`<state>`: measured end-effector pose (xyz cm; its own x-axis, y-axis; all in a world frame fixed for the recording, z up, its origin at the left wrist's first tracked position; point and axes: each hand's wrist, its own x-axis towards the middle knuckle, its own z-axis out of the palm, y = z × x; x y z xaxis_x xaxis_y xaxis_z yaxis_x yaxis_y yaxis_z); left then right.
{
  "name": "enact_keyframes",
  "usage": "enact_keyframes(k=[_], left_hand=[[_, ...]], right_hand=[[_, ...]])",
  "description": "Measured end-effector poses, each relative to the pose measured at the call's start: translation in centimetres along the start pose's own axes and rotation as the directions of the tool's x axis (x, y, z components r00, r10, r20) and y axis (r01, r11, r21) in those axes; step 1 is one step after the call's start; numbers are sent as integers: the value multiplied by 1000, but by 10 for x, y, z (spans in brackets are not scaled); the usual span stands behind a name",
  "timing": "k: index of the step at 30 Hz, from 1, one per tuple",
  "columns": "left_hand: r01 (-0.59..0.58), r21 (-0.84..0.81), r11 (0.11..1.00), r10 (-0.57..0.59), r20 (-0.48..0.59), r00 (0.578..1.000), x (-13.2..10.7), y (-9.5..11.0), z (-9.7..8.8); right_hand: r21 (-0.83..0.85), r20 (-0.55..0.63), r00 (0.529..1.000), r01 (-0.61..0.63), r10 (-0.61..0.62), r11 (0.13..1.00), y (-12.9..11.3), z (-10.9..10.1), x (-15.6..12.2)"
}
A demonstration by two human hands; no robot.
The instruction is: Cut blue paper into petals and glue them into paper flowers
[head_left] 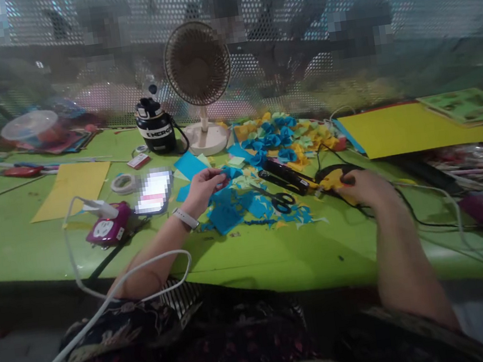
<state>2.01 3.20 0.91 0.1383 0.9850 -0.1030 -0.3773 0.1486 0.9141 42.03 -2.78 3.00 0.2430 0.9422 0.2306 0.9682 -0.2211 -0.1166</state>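
My left hand [204, 189] pinches a small blue paper piece [228, 174] above a heap of blue paper scraps [228, 212] on the green table [260, 255]. A pale watch band sits on that wrist. My right hand [364, 187] is closed around a yellow and black glue gun [333, 178] lying on the table, its black cord trailing right. Black-handled scissors [277, 197] lie between the hands. Behind them rests a black stapler-like tool [285, 176].
A pile of blue and yellow paper flowers [282, 137] lies behind the scissors. A small fan [199, 82], black jug [155, 130], tape roll [122, 183], phone [153, 191], purple power strip [106, 229] and yellow sheets [412, 129] stand around. People sit beyond a mesh screen.
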Motion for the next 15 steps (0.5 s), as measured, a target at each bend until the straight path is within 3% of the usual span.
enact_keyframes(k=[2, 5, 7, 9, 11, 13, 15], left_hand=[[-5, 10, 1000, 5, 8, 1000, 0, 1, -1], [-20, 18, 1000, 20, 6, 1000, 0, 1, -1], [-25, 32, 999, 25, -1, 1000, 0, 1, -1], [-28, 48, 998, 28, -4, 1000, 0, 1, -1], [-45, 54, 998, 45, -5, 999, 0, 2, -1], [-74, 48, 996, 75, -15, 997, 0, 2, 0], [-97, 42, 994, 98, -25, 995, -1, 2, 0]], right_hand=[[-10, 1, 1000, 14, -14, 1000, -20, -14, -2], [204, -25, 970, 241, -241, 949, -75, -30, -11], [350, 70, 901, 380, -428, 856, -120, -33, -19], [401, 172, 778, 505, -604, 764, -160, -31, -28], [358, 209, 715, 579, -667, 733, -188, -26, -33], [298, 216, 716, 600, -664, 743, -202, -21, -34], [257, 184, 753, 583, -631, 771, -205, -16, -32]])
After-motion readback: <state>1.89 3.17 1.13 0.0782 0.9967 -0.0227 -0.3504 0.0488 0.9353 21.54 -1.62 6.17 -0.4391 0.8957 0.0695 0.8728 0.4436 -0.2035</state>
